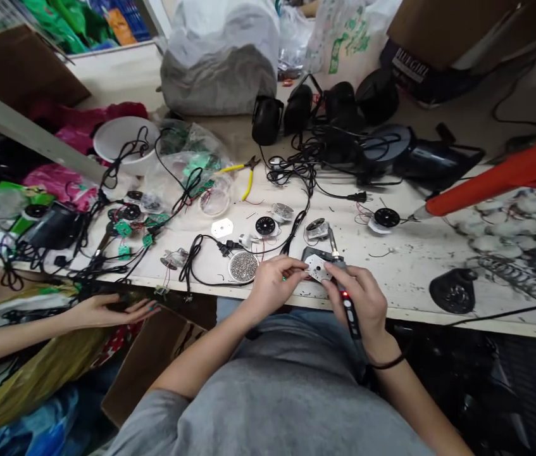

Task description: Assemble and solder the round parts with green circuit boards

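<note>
My left hand point(277, 278) pinches the left edge of a small white plate point(317, 268) with holes in it, held just above the table's front edge. My right hand point(362, 297) grips a soldering iron point(350, 313) with a red light glowing on its handle. The iron's metal tip points up and away from me, beyond the plate. The right fingertips also touch the plate's right side. Behind the plate lies a small part with a dark disc point(316, 225). A round dish of small metal pieces point(243, 267) stands left of my left hand.
Yellow-handled cutters point(249, 180), a second white plate point(222, 228) and tangled black cables point(312, 168) lie behind. An orange-red tool point(500, 171) juts in from the right, above a black housing point(452, 291). Another person's hand point(116, 313) is at the left, near a cardboard box point(144, 364).
</note>
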The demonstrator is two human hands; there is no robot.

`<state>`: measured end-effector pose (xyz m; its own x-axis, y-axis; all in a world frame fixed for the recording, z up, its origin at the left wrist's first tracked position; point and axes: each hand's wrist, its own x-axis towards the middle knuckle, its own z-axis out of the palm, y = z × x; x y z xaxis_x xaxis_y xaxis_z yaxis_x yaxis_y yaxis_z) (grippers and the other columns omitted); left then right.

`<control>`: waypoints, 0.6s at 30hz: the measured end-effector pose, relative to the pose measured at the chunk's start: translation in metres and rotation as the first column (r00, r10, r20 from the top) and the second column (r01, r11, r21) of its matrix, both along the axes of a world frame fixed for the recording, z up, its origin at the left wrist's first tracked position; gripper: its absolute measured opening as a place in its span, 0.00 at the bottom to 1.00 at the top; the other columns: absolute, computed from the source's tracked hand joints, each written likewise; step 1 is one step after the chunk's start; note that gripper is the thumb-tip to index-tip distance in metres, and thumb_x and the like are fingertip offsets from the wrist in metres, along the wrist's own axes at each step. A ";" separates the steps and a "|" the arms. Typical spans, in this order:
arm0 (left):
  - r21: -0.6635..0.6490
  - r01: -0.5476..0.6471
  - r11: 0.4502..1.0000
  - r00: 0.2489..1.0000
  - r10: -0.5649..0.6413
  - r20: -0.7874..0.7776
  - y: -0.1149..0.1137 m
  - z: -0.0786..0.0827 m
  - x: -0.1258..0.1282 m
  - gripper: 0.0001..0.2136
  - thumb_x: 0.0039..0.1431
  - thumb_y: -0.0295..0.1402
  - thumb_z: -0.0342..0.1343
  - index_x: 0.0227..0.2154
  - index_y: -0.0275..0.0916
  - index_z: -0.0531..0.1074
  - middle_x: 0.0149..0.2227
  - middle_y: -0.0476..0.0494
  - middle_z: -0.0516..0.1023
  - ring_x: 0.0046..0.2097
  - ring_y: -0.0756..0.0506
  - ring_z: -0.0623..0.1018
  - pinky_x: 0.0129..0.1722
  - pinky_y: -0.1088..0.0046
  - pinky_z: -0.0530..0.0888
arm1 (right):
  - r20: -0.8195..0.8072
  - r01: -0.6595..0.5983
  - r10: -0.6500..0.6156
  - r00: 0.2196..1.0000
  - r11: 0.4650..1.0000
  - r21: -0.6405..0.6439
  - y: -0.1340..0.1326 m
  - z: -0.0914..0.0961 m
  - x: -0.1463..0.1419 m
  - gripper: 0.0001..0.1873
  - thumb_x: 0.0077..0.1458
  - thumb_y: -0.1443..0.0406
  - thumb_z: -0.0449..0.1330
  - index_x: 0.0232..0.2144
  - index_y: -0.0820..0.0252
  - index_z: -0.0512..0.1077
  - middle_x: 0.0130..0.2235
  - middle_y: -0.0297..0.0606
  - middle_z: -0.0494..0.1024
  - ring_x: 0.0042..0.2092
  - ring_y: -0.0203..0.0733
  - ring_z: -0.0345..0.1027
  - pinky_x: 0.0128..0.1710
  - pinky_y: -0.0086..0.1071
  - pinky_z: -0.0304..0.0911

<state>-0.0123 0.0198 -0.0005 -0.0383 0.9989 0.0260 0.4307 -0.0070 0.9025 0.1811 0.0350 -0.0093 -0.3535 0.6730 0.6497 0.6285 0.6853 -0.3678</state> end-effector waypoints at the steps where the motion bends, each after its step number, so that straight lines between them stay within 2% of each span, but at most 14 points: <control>1: 0.010 -0.010 1.000 1.000 0.010 -0.006 0.000 0.000 0.001 0.03 0.56 0.26 0.66 0.34 0.39 0.81 0.30 0.47 0.83 0.32 0.49 0.80 0.34 0.77 0.76 | -0.014 -0.006 0.006 1.000 1.000 -0.007 -0.001 0.003 0.002 0.21 0.61 0.70 0.63 0.56 0.54 0.72 0.37 0.38 0.73 0.37 0.40 0.71 0.38 0.32 0.72; 5: 0.122 -0.001 0.992 0.996 0.013 -0.094 -0.002 -0.001 0.004 0.03 0.55 0.24 0.65 0.30 0.38 0.78 0.28 0.49 0.81 0.29 0.51 0.79 0.31 0.79 0.75 | -0.049 -0.026 0.024 0.999 0.999 -0.029 -0.004 0.008 0.009 0.23 0.60 0.72 0.63 0.57 0.55 0.72 0.38 0.39 0.74 0.37 0.39 0.72 0.36 0.30 0.72; 10: 0.260 0.032 0.965 0.981 0.020 -0.195 -0.006 -0.003 0.007 0.05 0.58 0.22 0.59 0.30 0.38 0.77 0.28 0.49 0.78 0.29 0.52 0.76 0.31 0.79 0.74 | -0.042 -0.055 0.052 0.998 0.996 -0.072 -0.008 0.006 0.008 0.21 0.60 0.73 0.62 0.55 0.55 0.73 0.38 0.38 0.74 0.36 0.39 0.73 0.34 0.30 0.72; 14: 0.266 0.055 0.962 0.972 0.010 -0.236 -0.006 -0.004 0.009 0.06 0.56 0.21 0.58 0.29 0.38 0.75 0.28 0.50 0.75 0.29 0.52 0.75 0.30 0.79 0.72 | -0.098 -0.097 0.090 0.991 0.992 -0.076 -0.013 0.010 0.009 0.23 0.58 0.75 0.63 0.55 0.56 0.74 0.37 0.39 0.74 0.35 0.39 0.71 0.34 0.31 0.71; 18: 0.223 0.064 0.973 0.965 -0.003 -0.261 -0.005 -0.004 0.009 0.07 0.53 0.19 0.57 0.28 0.38 0.75 0.27 0.51 0.74 0.29 0.52 0.75 0.29 0.79 0.70 | -0.248 -0.169 0.125 0.961 0.972 -0.162 -0.022 0.024 0.019 0.25 0.58 0.76 0.62 0.56 0.54 0.73 0.36 0.38 0.77 0.34 0.39 0.71 0.33 0.33 0.70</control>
